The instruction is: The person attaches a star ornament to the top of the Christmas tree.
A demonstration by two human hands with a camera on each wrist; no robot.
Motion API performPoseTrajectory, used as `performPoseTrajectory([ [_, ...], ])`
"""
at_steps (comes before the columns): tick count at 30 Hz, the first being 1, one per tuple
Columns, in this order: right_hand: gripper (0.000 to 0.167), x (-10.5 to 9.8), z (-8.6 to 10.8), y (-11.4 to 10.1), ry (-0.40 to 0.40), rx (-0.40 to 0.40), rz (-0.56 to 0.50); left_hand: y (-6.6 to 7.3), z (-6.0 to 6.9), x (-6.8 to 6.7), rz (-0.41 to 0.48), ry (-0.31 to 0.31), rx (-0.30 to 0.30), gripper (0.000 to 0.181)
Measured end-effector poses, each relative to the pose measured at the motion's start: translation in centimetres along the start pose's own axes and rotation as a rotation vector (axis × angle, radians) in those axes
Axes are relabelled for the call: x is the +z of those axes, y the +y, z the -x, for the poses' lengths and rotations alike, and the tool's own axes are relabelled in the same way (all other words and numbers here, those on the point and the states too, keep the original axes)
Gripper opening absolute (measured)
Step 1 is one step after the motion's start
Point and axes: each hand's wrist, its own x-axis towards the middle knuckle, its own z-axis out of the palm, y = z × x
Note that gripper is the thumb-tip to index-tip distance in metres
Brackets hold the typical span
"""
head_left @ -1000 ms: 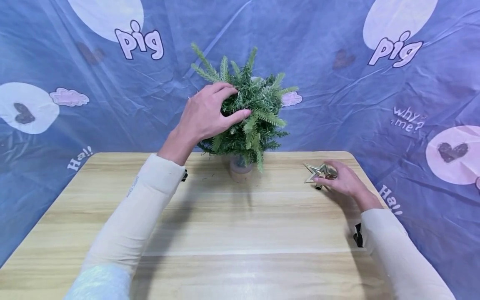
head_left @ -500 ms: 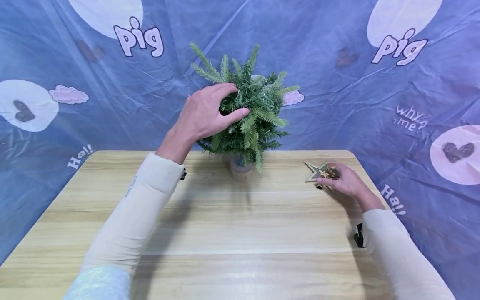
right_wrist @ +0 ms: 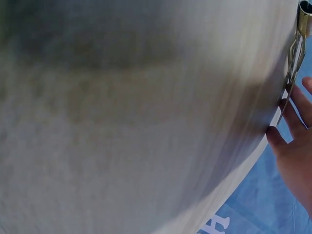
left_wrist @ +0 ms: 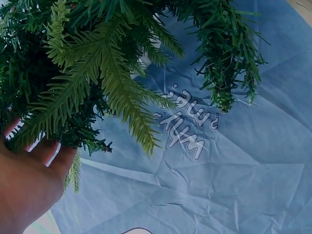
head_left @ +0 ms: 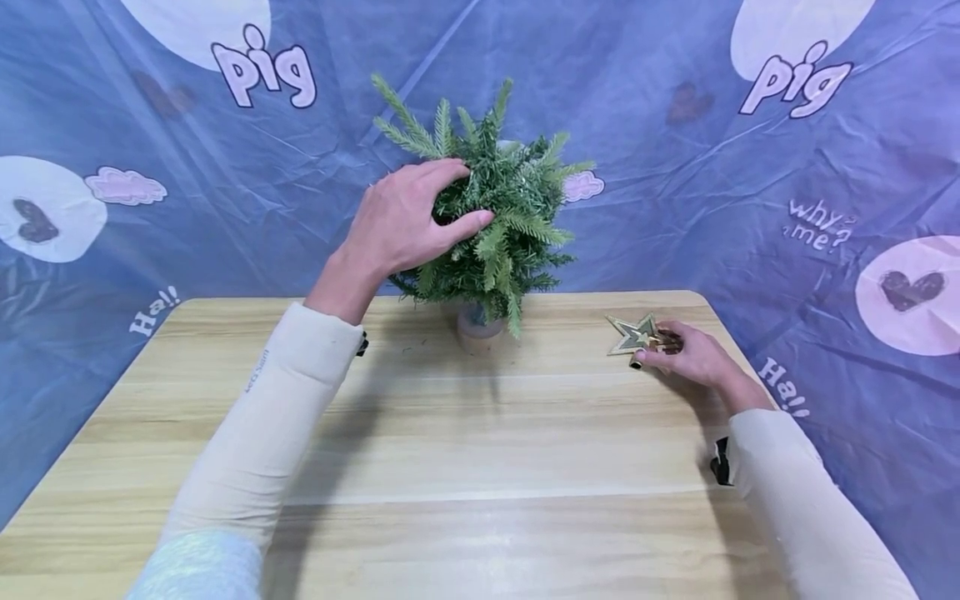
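A small green artificial Christmas tree (head_left: 517, 192) stands near the table's back edge in a pale, round base (head_left: 478, 332). My left hand (head_left: 397, 217) grips its upper left foliage, the thumb in front and the other fingertips partly hidden among the needles. In the left wrist view, tree branches (left_wrist: 117, 87) hang beside that hand. At the right of the table, my right hand (head_left: 697, 358) pinches a gold star tree topper (head_left: 630, 335) by its right side. The topper has a short hollow tube (right_wrist: 305, 19), seen at the right wrist view's edge.
The light wooden table (head_left: 450, 433) reaches back to a blue printed cloth (head_left: 660, 208), which hangs close behind and along the sides. A few dark needle bits lie near the tree's base.
The head view has shifted slightly. My right fingers sit a little further right on the star, showing more of its face. The left hand keeps its place on the tree.
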Motion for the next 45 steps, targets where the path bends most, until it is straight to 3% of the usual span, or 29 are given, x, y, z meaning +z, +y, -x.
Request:
performPoseTrajectory([
  [14,0.088,-0.7,0.4,0.1,-0.067,-0.002,-0.02,0.1,0.2,-0.2,-0.007,-0.005,0.006,0.078],
  [21,0.087,-0.8,0.3,0.1,-0.08,-0.034,-0.026,-0.5,0.4,0.8,0.022,0.092,0.098,0.067],
  [29,0.085,-0.5,-0.3,-0.1,-0.055,-0.035,0.012,-0.8,0.5,1.3,0.004,0.162,0.158,0.064],
  [36,0.082,0.0,-0.4,0.1,-0.051,-0.053,-0.001,-1.1,0.6,2.0,-0.003,0.275,0.306,0.056],
  [39,0.081,0.0,-0.4,0.0,-0.039,-0.055,0.013,-1.1,0.6,2.0,0.001,0.293,0.333,0.053],
  [45,0.081,-0.5,-0.4,-0.5,-0.036,-0.051,-0.004,-1.0,0.4,1.6,-0.029,0.265,0.329,0.051],
])
